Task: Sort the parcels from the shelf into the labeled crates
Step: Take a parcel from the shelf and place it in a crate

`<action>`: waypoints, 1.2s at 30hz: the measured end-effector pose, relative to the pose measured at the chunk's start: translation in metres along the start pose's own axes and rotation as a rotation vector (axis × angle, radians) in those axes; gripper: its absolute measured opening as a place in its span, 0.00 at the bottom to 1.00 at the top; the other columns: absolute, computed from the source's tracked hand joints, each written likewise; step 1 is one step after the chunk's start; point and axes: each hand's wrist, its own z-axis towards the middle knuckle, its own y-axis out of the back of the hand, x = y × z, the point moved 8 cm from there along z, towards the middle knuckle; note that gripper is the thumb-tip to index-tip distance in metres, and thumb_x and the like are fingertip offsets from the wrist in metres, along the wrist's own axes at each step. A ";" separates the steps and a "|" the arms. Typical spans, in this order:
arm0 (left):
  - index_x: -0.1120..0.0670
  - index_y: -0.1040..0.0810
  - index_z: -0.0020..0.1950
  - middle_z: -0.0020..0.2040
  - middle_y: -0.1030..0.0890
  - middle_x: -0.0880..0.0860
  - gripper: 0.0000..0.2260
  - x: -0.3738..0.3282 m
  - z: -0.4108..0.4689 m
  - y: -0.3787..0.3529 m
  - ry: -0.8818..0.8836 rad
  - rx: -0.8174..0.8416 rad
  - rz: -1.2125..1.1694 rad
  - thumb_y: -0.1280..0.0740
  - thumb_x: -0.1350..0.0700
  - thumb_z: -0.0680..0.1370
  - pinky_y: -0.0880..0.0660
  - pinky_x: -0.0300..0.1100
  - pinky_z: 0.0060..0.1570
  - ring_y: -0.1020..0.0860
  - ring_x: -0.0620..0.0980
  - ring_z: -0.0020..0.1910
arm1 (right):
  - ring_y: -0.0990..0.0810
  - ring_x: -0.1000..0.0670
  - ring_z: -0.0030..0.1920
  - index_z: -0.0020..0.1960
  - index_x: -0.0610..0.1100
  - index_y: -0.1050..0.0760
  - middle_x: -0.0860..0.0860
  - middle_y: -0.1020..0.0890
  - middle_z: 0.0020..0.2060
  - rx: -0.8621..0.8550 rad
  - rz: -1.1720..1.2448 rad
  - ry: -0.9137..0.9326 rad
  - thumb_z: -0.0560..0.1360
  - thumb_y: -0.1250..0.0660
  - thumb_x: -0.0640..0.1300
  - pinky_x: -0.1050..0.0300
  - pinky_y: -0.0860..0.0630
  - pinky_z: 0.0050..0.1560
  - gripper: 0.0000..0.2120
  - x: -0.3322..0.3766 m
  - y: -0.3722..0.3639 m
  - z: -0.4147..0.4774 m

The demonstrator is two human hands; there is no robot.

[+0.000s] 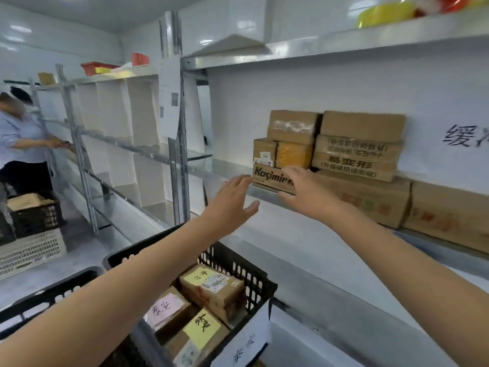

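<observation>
A stack of cardboard parcels stands on the metal shelf. At its bottom left lies a flat brown box printed "Kasimir". My right hand lies against the front right part of that box, fingers spread and fairly straight. My left hand hovers open just left of the box's end, fingers extended, apart from it. Below, a black crate with a white paper label holds several parcels with yellow and pink handwritten notes.
Larger cartons fill the shelf to the right. A second black crate sits left of the first. Another person works at the far left racks, beside stacked crates. Coloured bins sit on the top shelves.
</observation>
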 end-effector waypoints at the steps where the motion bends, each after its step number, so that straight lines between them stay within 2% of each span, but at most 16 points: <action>1: 0.53 0.38 0.77 0.76 0.34 0.51 0.26 -0.014 0.009 -0.004 -0.025 0.001 -0.029 0.35 0.50 0.81 0.39 0.44 0.73 0.36 0.49 0.75 | 0.33 0.47 0.71 0.77 0.46 0.38 0.52 0.34 0.74 -0.023 -0.022 -0.021 0.79 0.34 0.53 0.47 0.31 0.70 0.29 -0.013 0.012 -0.004; 5: 0.55 0.36 0.76 0.73 0.31 0.52 0.26 -0.073 0.045 -0.028 -0.149 0.027 -0.094 0.34 0.51 0.80 0.32 0.47 0.71 0.32 0.51 0.71 | 0.37 0.47 0.75 0.78 0.46 0.40 0.51 0.37 0.77 -0.100 -0.078 -0.113 0.80 0.34 0.52 0.47 0.38 0.75 0.31 -0.067 0.058 -0.025; 7: 0.54 0.37 0.77 0.74 0.33 0.51 0.26 -0.104 0.059 -0.040 -0.204 0.038 -0.095 0.34 0.52 0.80 0.34 0.47 0.72 0.34 0.51 0.73 | 0.38 0.47 0.76 0.79 0.47 0.41 0.51 0.37 0.77 -0.122 -0.070 -0.164 0.79 0.35 0.52 0.46 0.38 0.76 0.31 -0.094 0.077 -0.040; 12: 0.52 0.42 0.79 0.79 0.39 0.52 0.28 -0.181 0.081 -0.078 -0.303 0.099 -0.130 0.36 0.50 0.81 0.40 0.50 0.74 0.40 0.52 0.77 | 0.32 0.44 0.70 0.77 0.44 0.38 0.48 0.33 0.74 -0.136 -0.169 -0.288 0.80 0.36 0.51 0.46 0.33 0.71 0.28 -0.156 0.109 -0.082; 14: 0.51 0.42 0.79 0.79 0.40 0.52 0.28 -0.206 0.085 -0.094 -0.340 0.136 -0.171 0.36 0.50 0.81 0.40 0.48 0.73 0.41 0.52 0.77 | 0.32 0.44 0.70 0.77 0.42 0.38 0.47 0.34 0.74 -0.141 -0.201 -0.352 0.80 0.37 0.50 0.48 0.33 0.70 0.27 -0.180 0.119 -0.101; 18: 0.55 0.38 0.76 0.76 0.37 0.54 0.25 -0.250 0.089 -0.120 -0.454 0.168 -0.226 0.36 0.51 0.81 0.33 0.48 0.68 0.34 0.53 0.72 | 0.35 0.44 0.73 0.79 0.41 0.43 0.47 0.38 0.76 -0.113 -0.220 -0.490 0.82 0.41 0.50 0.48 0.36 0.72 0.28 -0.223 0.136 -0.143; 22: 0.56 0.37 0.75 0.72 0.34 0.53 0.24 -0.280 0.096 -0.137 -0.540 0.145 -0.096 0.38 0.49 0.81 0.28 0.47 0.60 0.30 0.52 0.67 | 0.33 0.44 0.72 0.78 0.41 0.41 0.47 0.37 0.76 -0.098 -0.218 -0.615 0.83 0.44 0.49 0.46 0.34 0.70 0.26 -0.262 0.146 -0.180; 25: 0.58 0.36 0.73 0.69 0.32 0.55 0.24 -0.291 0.105 -0.153 -0.541 0.168 0.001 0.39 0.47 0.82 0.29 0.47 0.60 0.32 0.52 0.67 | 0.30 0.43 0.67 0.74 0.39 0.37 0.43 0.34 0.72 -0.078 -0.196 -0.727 0.84 0.49 0.49 0.46 0.30 0.65 0.22 -0.291 0.147 -0.203; 27: 0.60 0.36 0.72 0.70 0.32 0.56 0.24 -0.294 0.112 -0.162 -0.496 0.165 0.075 0.40 0.46 0.82 0.30 0.47 0.62 0.34 0.53 0.70 | 0.28 0.42 0.65 0.76 0.42 0.39 0.42 0.33 0.70 -0.066 -0.161 -0.798 0.85 0.51 0.52 0.44 0.28 0.64 0.24 -0.306 0.146 -0.213; 30: 0.63 0.39 0.75 0.75 0.36 0.59 0.30 -0.289 0.118 -0.175 -0.413 0.170 0.214 0.45 0.41 0.83 0.36 0.49 0.71 0.47 0.54 0.79 | 0.26 0.41 0.62 0.77 0.47 0.42 0.42 0.32 0.69 -0.074 -0.096 -0.851 0.84 0.50 0.56 0.44 0.27 0.63 0.24 -0.323 0.147 -0.223; 32: 0.63 0.41 0.76 0.78 0.40 0.58 0.33 -0.285 0.120 -0.181 -0.370 0.204 0.197 0.47 0.39 0.82 0.37 0.52 0.73 0.54 0.53 0.80 | 0.25 0.41 0.63 0.77 0.50 0.42 0.43 0.31 0.70 -0.099 -0.042 -0.863 0.83 0.48 0.57 0.44 0.28 0.64 0.24 -0.332 0.148 -0.227; 34: 0.63 0.39 0.76 0.78 0.39 0.58 0.32 -0.287 0.122 -0.181 -0.356 0.229 0.139 0.47 0.39 0.82 0.39 0.51 0.74 0.52 0.53 0.80 | 0.25 0.43 0.62 0.76 0.51 0.41 0.43 0.30 0.70 -0.120 -0.002 -0.863 0.84 0.47 0.56 0.46 0.28 0.63 0.23 -0.337 0.150 -0.229; 36: 0.63 0.30 0.69 0.75 0.35 0.59 0.28 -0.292 0.124 -0.177 -0.314 0.244 0.053 0.45 0.39 0.82 0.41 0.51 0.74 0.44 0.56 0.78 | 0.26 0.46 0.56 0.74 0.50 0.39 0.42 0.28 0.66 -0.136 0.033 -0.855 0.84 0.47 0.55 0.50 0.30 0.56 0.21 -0.340 0.151 -0.231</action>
